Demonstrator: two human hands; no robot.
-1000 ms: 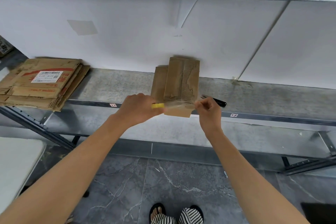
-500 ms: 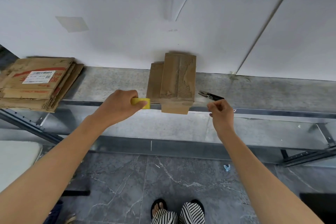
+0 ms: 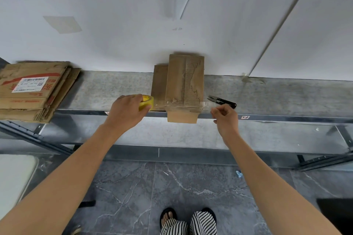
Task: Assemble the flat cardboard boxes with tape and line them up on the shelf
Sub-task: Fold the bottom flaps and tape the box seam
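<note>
So, the small cardboard box (image 3: 184, 86) sits on the metal shelf (image 3: 286, 97) about mid-frame, far end up against the white wall, near end poking out past the shelf's front edge. Its top face is torn, with the corrugated ribs showing. A second flat brown piece (image 3: 159, 84) lies tucked against its left side.

The left hand (image 3: 126, 114) has its grip wrapped round a yellow tape roll (image 3: 147, 102), fingers curled over the top of it, just left of the box. A clear tape strip (image 3: 191, 104) runs from the roll across the box's near end and out past its right edge.

The right hand (image 3: 226, 120) is just right of the box with fingers curled in and thumb meeting fingertips near the strip's loose end – honestly can't tell if that grip has the tape or nothing.

Black snips (image 3: 222, 101) lie on the shelf just beyond that hand. Far left on the same shelf is a stack of flat cardboard (image 3: 32, 89) with a white label on top.
</note>
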